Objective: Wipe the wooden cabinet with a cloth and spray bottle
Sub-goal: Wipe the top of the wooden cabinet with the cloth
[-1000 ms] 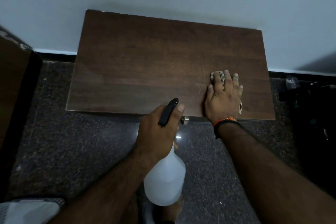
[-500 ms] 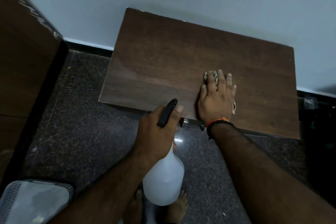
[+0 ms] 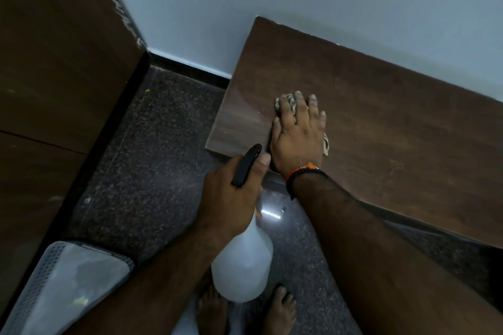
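Both right hand and cloth slid leftward.

Right hand lying palm-down, fingers spread and pointing away from body, pressing flat near front-left corner of cabinet top. Right forearm reaching in from lower right; orange-and-black band circling wrist at cabinet's front edge. Left hand hovering just off that front edge, left of right wrist, fingers curled in closed grip, thumb extended forward. Left forearm stretching in from lower left.
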Demonstrator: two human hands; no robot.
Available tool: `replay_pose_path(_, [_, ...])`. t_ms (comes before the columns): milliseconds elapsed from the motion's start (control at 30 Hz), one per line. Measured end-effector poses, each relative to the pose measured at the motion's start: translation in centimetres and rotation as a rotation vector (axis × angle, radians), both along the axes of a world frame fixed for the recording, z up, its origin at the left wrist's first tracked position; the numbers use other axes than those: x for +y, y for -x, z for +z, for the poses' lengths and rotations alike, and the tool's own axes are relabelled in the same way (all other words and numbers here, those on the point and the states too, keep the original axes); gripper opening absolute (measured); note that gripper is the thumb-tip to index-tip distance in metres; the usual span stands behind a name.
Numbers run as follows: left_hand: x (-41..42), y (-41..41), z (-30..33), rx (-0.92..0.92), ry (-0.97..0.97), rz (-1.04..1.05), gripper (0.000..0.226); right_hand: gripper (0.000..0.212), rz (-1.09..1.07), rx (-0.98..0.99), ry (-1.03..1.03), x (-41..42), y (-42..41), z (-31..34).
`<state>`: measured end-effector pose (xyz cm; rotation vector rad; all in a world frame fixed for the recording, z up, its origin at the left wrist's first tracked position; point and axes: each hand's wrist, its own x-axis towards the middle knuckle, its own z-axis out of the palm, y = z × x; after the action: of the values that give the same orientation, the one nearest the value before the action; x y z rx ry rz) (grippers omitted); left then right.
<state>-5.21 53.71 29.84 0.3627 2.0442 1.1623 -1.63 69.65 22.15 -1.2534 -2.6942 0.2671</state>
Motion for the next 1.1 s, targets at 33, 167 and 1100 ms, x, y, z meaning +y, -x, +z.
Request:
replay_pose_path(33, [-0.4, 0.5, -0.1, 0.003, 0.003, 0.014, 0.069, 0.050, 0.024, -0.001, -0.002, -0.2, 0.9, 0.0])
replay_pose_path(167, [-1.8, 2.3, -0.3, -0.002, 0.019, 0.070, 0.065, 0.050, 0.078, 0.003, 0.001, -0.3, 3.5, -0.2])
replay_pose_path(1100, [-2.5, 5.0, -1.0, 0.091, -0.067, 0.180, 0.057, 0.048, 0.490, 0.069, 0.007, -4.8, 5.5, -0.3])
